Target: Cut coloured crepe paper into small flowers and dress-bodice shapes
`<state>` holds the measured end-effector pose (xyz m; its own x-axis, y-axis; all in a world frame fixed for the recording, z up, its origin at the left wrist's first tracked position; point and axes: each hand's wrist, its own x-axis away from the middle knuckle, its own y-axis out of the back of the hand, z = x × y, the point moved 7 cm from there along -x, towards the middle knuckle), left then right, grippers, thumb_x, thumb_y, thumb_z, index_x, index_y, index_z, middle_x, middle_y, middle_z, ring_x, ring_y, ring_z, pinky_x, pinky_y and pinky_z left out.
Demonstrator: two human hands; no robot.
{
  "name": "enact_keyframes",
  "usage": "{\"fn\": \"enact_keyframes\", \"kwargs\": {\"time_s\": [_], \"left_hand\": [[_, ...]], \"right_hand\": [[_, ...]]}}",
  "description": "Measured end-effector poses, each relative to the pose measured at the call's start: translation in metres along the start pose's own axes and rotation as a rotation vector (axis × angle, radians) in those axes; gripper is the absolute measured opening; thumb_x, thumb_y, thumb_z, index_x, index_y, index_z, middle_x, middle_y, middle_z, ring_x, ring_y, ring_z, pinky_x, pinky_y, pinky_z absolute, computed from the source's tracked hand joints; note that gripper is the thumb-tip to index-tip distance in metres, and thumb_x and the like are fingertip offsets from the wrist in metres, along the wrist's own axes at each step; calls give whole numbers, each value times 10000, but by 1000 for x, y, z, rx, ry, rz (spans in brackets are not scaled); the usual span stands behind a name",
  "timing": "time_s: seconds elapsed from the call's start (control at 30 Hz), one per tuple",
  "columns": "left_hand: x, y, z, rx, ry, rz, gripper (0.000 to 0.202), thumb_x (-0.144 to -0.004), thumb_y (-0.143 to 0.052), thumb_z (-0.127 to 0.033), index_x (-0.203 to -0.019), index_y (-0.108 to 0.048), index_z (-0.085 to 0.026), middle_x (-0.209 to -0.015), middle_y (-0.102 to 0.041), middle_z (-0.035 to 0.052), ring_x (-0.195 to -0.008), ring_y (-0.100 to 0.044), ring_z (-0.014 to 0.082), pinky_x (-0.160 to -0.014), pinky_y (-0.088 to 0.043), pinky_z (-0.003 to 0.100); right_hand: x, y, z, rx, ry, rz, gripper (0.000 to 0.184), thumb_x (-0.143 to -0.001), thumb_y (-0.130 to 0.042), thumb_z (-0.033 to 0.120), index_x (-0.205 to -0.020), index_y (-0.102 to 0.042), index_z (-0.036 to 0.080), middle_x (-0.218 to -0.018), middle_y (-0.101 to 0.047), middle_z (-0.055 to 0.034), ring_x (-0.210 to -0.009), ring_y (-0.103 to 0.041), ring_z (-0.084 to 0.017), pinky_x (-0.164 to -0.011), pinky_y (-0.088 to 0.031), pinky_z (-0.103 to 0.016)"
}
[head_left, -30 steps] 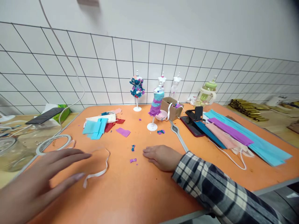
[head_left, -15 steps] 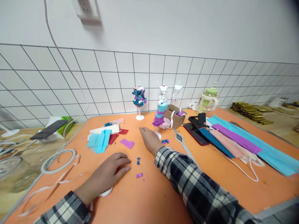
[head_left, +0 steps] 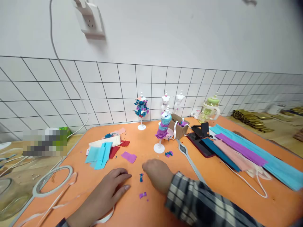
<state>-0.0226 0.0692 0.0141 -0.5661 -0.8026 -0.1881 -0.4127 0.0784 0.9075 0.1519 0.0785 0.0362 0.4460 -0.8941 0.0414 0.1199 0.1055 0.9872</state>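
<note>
My left hand (head_left: 106, 192) lies flat on the orange table (head_left: 146, 214), fingers stretched toward a small blue paper scrap (head_left: 141, 177). My right hand (head_left: 157, 174) rests just right of that scrap, fingers curled down against the table, in a plaid sleeve. A purple scrap (head_left: 142, 195) lies between the two hands. A white ribbon (head_left: 104, 219) runs under my left wrist. Beyond the hands stands a small mannequin (head_left: 162, 130) wrapped in blue and purple paper.
Cut blue, red and purple paper pieces (head_left: 100, 152) lie at the left. A tape ring (head_left: 52, 180) sits near the left edge. More mannequins (head_left: 141, 108), a cardboard box (head_left: 179, 122), a phone on a stand (head_left: 200, 135), long paper strips (head_left: 246, 149) and a bottle (head_left: 209, 111) are at the back and right.
My right hand has drawn back from near the mannequin to the table beside the blue scrap. The left hand stays flat in about the same place. The view has tilted upward.
</note>
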Motion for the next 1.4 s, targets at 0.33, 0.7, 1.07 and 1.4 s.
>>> {"fn": "enact_keyframes", "kwargs": {"time_s": [0.33,0.7,1.07,1.4], "left_hand": [[-21,-10,-8,25,25,-15,292,-961,-510,-417,-1132,-712,-293,-1153,-668,71,-1061,-649,248,-932,-546,363],[-23,-16,4,194,78,6,304,-994,-456,-398,-1075,-711,-255,-1082,-651,71,-998,-630,210,-879,-512,317],[-19,8,-6,-77,86,-163,327,-970,-442,-357,-832,-710,-231,-884,-737,38,-894,-633,237,-876,-318,447],[-13,11,-37,46,112,-187,392,-928,-433,-413,-653,-635,-220,-732,-699,15,-778,-621,216,-794,-386,362]], "right_hand": [[39,134,-194,-65,-432,-911,293,-930,-468,231,-1053,-732,193,-1016,-748,-95,-925,-666,-243,-771,-455,-328],[15,105,-256,42,-466,-905,344,-894,-506,261,-1142,-736,198,-941,-727,-116,-995,-568,-278,-906,-390,-410],[65,53,-108,166,172,-1072,237,-908,-488,221,-930,-723,206,-771,-691,-56,-728,-546,-192,-745,-345,-354],[51,-18,21,-43,318,-224,237,-933,-585,361,-960,-741,184,-860,-716,-74,-828,-584,-203,-732,-396,-326]]}}
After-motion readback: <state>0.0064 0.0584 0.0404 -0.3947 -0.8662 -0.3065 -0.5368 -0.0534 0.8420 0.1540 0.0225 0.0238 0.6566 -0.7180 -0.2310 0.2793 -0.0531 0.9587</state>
